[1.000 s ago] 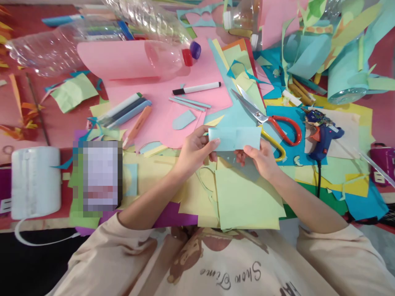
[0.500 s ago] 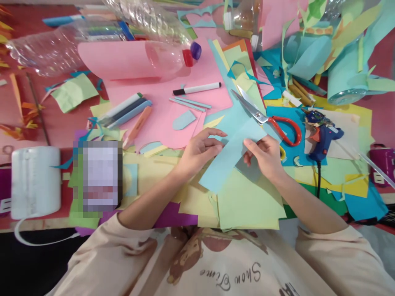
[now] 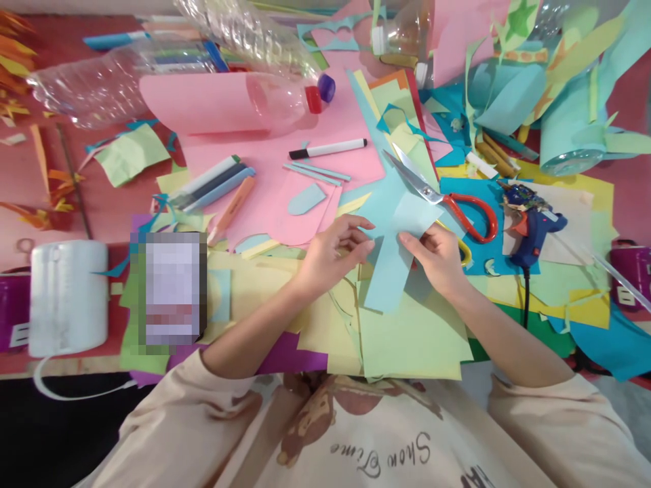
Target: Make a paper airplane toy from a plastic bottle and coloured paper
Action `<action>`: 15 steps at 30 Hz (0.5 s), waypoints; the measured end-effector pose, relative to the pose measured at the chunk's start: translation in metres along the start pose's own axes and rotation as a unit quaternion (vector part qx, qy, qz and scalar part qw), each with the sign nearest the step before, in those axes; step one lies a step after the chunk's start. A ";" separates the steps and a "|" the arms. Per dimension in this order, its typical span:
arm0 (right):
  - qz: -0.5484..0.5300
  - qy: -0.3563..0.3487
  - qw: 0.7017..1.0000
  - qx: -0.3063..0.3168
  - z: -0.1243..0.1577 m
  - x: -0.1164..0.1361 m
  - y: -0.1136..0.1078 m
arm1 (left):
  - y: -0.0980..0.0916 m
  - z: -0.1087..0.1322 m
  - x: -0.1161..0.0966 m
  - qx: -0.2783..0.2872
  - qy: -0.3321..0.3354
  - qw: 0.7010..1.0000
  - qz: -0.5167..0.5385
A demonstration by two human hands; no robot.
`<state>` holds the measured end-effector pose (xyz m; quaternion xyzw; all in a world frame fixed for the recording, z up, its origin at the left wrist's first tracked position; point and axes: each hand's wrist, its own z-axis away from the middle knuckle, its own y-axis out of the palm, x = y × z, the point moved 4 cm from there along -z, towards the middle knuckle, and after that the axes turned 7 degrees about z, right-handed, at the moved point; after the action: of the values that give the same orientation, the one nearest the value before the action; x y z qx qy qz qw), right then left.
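My right hand point(image 3: 441, 257) pinches a light blue paper strip point(image 3: 390, 276) between thumb and fingers, near the strip's right edge. The strip slants down over pale green paper point(image 3: 414, 346). To its left is my left hand point(image 3: 338, 254), its fingers curved and parted, with nothing in them; a small gap seems to separate its fingertips from the strip. Just beyond my right hand lie scissors point(image 3: 442, 196) with red handles, their blades spread over blue paper. Part of a yellow handle point(image 3: 465, 254) peeks out beside my right hand.
A blue glue gun point(image 3: 536, 234) rests at right on paper. Markers point(image 3: 216, 183), a black-capped marker point(image 3: 328, 148) and a cut blue paper piece point(image 3: 306, 198) lie on pink paper. Plastic bottles point(image 3: 282, 102) line the back. A phone point(image 3: 175, 291) and white device point(image 3: 70, 298) are at left.
The blue strip has swung to a steeper angle, its lower end moving right. My left hand has come off the strip, while my right hand keeps its pinch. The view has shifted slightly.
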<state>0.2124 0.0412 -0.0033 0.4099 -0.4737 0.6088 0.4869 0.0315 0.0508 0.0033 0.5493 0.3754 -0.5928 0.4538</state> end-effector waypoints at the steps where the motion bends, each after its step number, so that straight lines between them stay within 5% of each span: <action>1: 0.001 0.004 1.000 0.001 0.000 -0.001 0.000 | -0.003 -0.001 -0.004 -0.020 0.018 1.000 -0.005; 7: -0.006 0.003 0.999 0.040 0.000 -0.004 0.005 | -0.040 -0.024 -0.052 -0.140 0.124 0.982 -0.016; 10: -0.007 -0.005 0.999 0.048 0.000 -0.005 0.006 | -0.081 -0.047 -0.080 -0.220 0.157 0.938 -0.216; 13: -0.009 0.000 0.998 0.057 0.001 -0.005 0.006 | -0.116 -0.071 -0.088 -0.189 0.074 0.837 -0.509; 15: -0.013 0.003 0.998 0.057 0.002 -0.004 0.006 | -0.135 -0.080 -0.083 -0.169 -0.005 0.813 -0.557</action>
<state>0.2071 0.0384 -0.0081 0.4412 -0.4312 0.6301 0.4716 -0.0736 0.1778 0.0688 0.1576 0.7090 -0.6742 0.1338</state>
